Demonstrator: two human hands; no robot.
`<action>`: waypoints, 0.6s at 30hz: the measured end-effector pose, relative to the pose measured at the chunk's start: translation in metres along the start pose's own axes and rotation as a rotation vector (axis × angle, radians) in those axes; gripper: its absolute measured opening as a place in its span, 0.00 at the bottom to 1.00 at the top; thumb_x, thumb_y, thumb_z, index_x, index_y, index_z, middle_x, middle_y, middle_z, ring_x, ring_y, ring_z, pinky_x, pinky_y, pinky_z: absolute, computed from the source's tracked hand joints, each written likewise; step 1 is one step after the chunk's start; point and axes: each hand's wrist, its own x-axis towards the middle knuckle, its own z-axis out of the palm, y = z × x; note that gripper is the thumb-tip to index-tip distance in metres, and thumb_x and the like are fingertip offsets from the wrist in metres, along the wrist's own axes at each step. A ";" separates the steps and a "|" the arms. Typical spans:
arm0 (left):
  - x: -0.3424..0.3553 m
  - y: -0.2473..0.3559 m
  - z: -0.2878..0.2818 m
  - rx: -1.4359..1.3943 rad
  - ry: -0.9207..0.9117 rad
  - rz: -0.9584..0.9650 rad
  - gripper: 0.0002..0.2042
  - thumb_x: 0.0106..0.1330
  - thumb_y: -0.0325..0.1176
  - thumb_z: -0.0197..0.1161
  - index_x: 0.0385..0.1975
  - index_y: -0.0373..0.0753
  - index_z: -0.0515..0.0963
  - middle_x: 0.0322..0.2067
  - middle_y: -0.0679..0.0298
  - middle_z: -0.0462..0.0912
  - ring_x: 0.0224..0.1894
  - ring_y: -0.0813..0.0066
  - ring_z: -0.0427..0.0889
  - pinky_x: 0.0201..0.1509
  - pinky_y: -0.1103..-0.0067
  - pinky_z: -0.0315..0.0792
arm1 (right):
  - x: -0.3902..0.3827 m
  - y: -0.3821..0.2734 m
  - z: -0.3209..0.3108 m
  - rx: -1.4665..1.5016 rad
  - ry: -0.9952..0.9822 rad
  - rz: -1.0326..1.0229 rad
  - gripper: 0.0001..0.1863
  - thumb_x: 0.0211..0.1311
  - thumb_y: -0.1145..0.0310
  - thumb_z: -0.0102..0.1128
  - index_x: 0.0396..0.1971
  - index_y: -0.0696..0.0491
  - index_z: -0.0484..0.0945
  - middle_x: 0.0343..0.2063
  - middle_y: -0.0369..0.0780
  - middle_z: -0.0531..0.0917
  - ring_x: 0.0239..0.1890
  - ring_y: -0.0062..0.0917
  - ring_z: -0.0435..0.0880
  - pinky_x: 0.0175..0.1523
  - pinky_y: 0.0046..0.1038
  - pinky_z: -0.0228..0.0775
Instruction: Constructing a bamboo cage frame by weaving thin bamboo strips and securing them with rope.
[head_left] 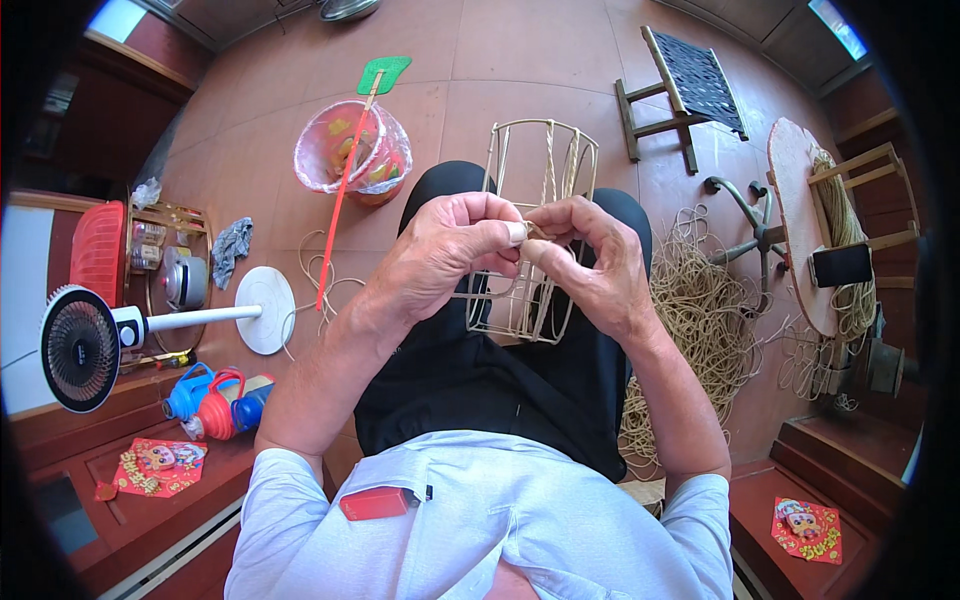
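Note:
Between my knees stands a light tan open frame (592,165) with thin rails, and several strands of cord run along its length. Both hands meet over its middle. My left hand (445,250) pinches a piece of tan cord (538,230) between thumb and forefinger, its other fingers curled. From the other side, my right hand (605,265) grips the same cord with thumb and fingertips. Pale coverings wrap the tips of both thumbs. My fingers hide part of the cord and the frame's middle.
A large heap of loose tan cord (695,330) lies right of my legs. Beyond it are a woven-seat stool (695,80) and a round table (795,230) bearing a black phone (841,266). Leftward stand a lined bin (385,185), a red-handled flyswatter (340,205) and a fan (82,348).

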 end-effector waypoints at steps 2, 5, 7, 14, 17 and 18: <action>0.001 -0.002 0.001 -0.026 0.007 0.005 0.10 0.76 0.33 0.72 0.47 0.32 0.84 0.41 0.64 0.88 0.42 0.80 0.89 0.50 0.80 0.86 | 0.001 -0.009 -0.002 -0.096 -0.018 -0.020 0.17 0.65 0.65 0.82 0.47 0.59 0.89 0.38 0.40 0.91 0.39 0.22 0.88 0.48 0.28 0.82; 0.002 -0.006 -0.001 -0.049 -0.006 0.017 0.10 0.76 0.33 0.72 0.48 0.33 0.83 0.42 0.64 0.88 0.43 0.79 0.90 0.51 0.80 0.86 | 0.001 -0.004 0.001 -0.116 -0.019 -0.022 0.17 0.65 0.65 0.82 0.47 0.59 0.87 0.37 0.39 0.90 0.40 0.22 0.89 0.48 0.28 0.83; 0.001 -0.002 0.004 -0.046 -0.012 0.012 0.10 0.76 0.32 0.72 0.47 0.33 0.84 0.42 0.64 0.88 0.43 0.79 0.90 0.52 0.79 0.86 | 0.001 0.000 0.003 -0.039 0.001 -0.002 0.17 0.66 0.66 0.82 0.48 0.58 0.86 0.37 0.39 0.90 0.39 0.22 0.89 0.48 0.28 0.83; 0.004 0.016 -0.005 0.273 -0.022 0.029 0.08 0.76 0.32 0.73 0.45 0.35 0.84 0.41 0.67 0.88 0.43 0.81 0.89 0.54 0.80 0.84 | 0.006 -0.006 -0.003 0.020 -0.050 0.083 0.15 0.65 0.74 0.78 0.49 0.58 0.84 0.35 0.40 0.90 0.40 0.22 0.90 0.48 0.28 0.83; 0.007 0.032 -0.003 0.712 -0.005 0.080 0.06 0.75 0.29 0.70 0.44 0.34 0.84 0.39 0.66 0.89 0.42 0.83 0.87 0.50 0.80 0.82 | 0.009 -0.009 -0.007 -0.047 -0.094 0.044 0.15 0.64 0.76 0.76 0.49 0.58 0.84 0.35 0.40 0.90 0.40 0.23 0.91 0.49 0.29 0.83; 0.005 0.040 0.003 0.712 -0.008 0.080 0.06 0.75 0.29 0.70 0.44 0.34 0.84 0.39 0.66 0.89 0.42 0.83 0.87 0.50 0.80 0.82 | 0.009 -0.010 -0.009 -0.079 -0.109 0.016 0.15 0.64 0.76 0.76 0.48 0.57 0.84 0.35 0.41 0.90 0.40 0.23 0.91 0.50 0.29 0.83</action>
